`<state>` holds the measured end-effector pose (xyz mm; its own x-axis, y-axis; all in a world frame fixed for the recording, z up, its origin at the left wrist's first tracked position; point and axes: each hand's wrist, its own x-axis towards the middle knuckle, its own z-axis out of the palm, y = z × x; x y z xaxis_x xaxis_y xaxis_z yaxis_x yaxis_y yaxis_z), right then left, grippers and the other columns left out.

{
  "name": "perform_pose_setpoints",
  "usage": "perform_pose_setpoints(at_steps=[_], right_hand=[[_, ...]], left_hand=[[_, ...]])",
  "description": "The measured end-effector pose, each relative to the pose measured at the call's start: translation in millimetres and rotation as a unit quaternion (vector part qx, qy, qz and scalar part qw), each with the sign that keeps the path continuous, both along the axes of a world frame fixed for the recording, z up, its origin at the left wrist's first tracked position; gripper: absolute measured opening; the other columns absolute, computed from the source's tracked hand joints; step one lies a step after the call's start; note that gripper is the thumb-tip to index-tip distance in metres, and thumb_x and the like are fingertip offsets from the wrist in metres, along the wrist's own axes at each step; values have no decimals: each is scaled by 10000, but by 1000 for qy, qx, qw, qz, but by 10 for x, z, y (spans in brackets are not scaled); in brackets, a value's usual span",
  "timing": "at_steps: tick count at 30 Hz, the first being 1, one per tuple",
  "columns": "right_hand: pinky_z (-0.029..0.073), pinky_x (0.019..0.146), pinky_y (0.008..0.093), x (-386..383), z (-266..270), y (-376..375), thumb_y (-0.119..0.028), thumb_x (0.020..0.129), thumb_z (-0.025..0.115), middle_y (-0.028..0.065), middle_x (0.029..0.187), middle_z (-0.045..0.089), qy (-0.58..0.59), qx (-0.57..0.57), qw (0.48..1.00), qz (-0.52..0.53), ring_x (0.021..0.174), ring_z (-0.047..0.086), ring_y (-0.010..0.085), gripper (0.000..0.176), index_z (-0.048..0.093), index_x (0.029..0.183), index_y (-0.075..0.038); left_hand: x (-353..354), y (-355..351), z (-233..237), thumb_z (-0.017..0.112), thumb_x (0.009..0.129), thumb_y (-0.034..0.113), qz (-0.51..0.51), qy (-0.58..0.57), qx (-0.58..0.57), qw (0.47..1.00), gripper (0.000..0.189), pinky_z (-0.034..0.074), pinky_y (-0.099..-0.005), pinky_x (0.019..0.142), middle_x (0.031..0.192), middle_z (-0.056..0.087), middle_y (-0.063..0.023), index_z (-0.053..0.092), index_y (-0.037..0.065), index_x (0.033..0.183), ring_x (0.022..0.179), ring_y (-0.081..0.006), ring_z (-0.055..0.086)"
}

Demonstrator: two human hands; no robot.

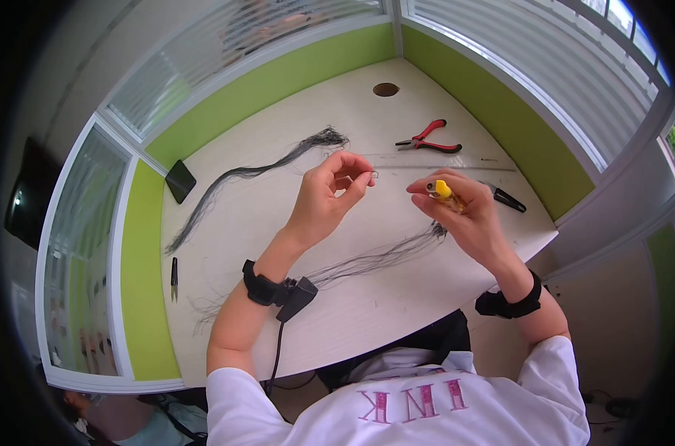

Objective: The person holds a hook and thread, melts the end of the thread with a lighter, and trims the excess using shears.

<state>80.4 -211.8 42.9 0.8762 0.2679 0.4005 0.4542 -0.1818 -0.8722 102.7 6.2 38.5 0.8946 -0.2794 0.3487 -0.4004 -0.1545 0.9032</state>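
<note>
My left hand (330,195) is raised above the middle of the desk, thumb and forefinger pinched on a tiny dark loop (375,175). To its right, my right hand (464,212) is wrapped round a yellow lighter (443,189), its metal top facing my left hand. The two hands are apart. Below them a bundle of thin dark strands (375,260) lies across the desk, its knotted end near my right hand. A second dark bundle (259,169) stretches along the left side of the desk.
Red-handled pliers (430,140) lie beyond my hands, near a clear ruler (441,165). A black-handled tool (508,198) is at the right, small black snips (175,280) at the left. A black object (180,181) leans by the green partition (278,93).
</note>
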Motion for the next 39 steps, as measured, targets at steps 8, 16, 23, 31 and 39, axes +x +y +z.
perform_pose_setpoints(at_steps=[8,16,23,31,39], right_hand=[[354,527,285,175,202,246,-130,803,678,80,676,514,-40,-84,996,10,592,436,134,187,642,886,33],[378,535,284,194,146,297,-94,791,678,97,709,554,-42,-47,997,42,577,456,154,165,646,893,32],[418,572,289,108,213,206,-61,787,669,100,749,569,-66,-109,990,54,633,529,191,166,636,922,30],[410,621,274,-76,312,26,-38,852,595,82,809,514,-100,-154,982,41,695,503,190,102,531,894,30],[290,585,200,-357,643,-851,-129,931,512,72,978,505,-210,260,937,-103,689,373,57,176,569,1022,10]], left_hand=[[-177,-4,81,568,850,-28,1,-60,61,996,117,494,-260,763,898,608,-65,555,-18,966,836,-138,619],[-204,26,59,584,845,-38,-25,-110,36,993,167,502,-270,791,940,606,-89,507,4,988,875,-160,632],[-225,-6,36,591,842,-44,-56,-77,24,995,199,505,-277,813,946,602,-90,473,18,989,890,-169,633],[-340,-59,181,657,826,63,-88,-2,115,989,215,463,-197,636,818,624,-30,533,22,998,714,-78,593],[87,738,-38,614,865,156,126,-50,224,965,163,410,-203,558,664,591,-18,629,-4,843,610,-58,520]])
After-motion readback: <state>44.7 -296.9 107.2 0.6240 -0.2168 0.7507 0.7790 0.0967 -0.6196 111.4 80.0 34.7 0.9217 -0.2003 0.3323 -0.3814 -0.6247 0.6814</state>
